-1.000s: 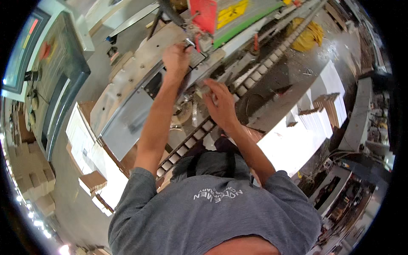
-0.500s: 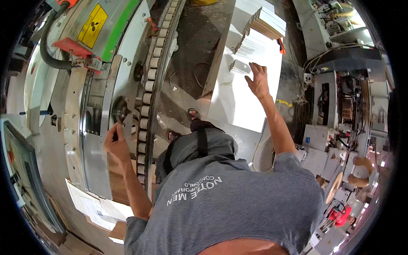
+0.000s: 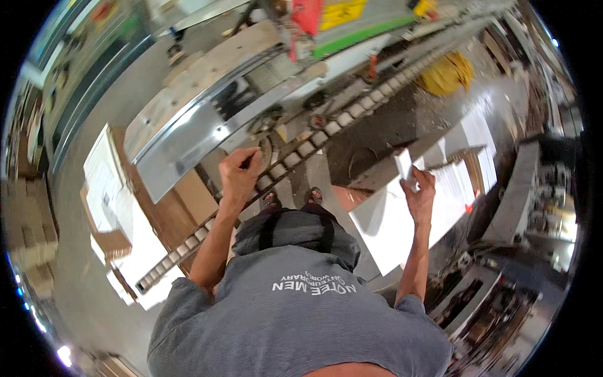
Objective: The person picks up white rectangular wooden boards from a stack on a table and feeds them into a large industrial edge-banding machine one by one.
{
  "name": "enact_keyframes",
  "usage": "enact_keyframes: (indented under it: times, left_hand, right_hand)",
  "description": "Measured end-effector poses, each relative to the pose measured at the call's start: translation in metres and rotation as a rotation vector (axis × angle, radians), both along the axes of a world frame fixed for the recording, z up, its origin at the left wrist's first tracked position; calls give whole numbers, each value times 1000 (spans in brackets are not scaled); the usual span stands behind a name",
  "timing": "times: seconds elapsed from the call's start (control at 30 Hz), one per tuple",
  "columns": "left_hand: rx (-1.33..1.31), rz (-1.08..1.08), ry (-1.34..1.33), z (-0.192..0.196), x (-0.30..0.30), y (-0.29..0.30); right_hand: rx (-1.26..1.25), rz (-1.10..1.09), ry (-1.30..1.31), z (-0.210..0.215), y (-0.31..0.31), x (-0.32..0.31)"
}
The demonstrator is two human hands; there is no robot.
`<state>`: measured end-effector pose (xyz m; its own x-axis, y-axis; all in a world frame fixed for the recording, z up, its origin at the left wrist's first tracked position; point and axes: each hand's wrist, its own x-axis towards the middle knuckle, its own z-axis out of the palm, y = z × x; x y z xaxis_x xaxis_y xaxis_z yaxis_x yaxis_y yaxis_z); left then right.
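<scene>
My right hand [image 3: 419, 191] is closed on a small white board piece [image 3: 404, 162], pinched at the fingertips above a white-topped surface [image 3: 384, 242]. Thin white boards [image 3: 447, 179] stand in a row on that surface, just beyond the hand. My left hand [image 3: 240, 177] is raised at the near side of a roller track [image 3: 306, 148], fingers curled together. Whatever it may hold is hidden.
Behind the rollers runs a machine with a green stripe [image 3: 364, 39] and a metal edge plate [image 3: 169, 166]. White sheets [image 3: 103, 179] and a cardboard piece [image 3: 113, 244] lie at left. A yellow sack [image 3: 447, 73] sits on the far floor.
My view has turned toward the left, and the scene has swung round. My right hand, open beside a small white stack before, now grips a white board piece. My left hand stays curled.
</scene>
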<state>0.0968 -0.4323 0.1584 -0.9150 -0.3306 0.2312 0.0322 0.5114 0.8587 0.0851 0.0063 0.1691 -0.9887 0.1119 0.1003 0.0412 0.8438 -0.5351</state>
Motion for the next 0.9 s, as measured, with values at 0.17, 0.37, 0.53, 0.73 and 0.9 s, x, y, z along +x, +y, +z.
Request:
enact_keyframes:
  times: [0.17, 0.37, 0.53, 0.73, 0.9]
  left_hand:
    - [35, 118, -52, 5, 35, -20]
    - [162, 295, 3, 11, 65, -52]
    - [88, 380, -23, 14, 78, -82]
    - [-76, 406, 64, 2, 43, -123]
    - [-342, 314, 173, -3, -20, -148]
  right_hand:
    - [-14, 719, 199, 22, -181, -77]
    - [66, 1081, 330, 4, -359, -146]
    - [140, 1043, 502, -1, -421, -163]
    - [-371, 773, 119, -12, -414, -118]
    - [-552, 704, 247, -22, -430, -107]
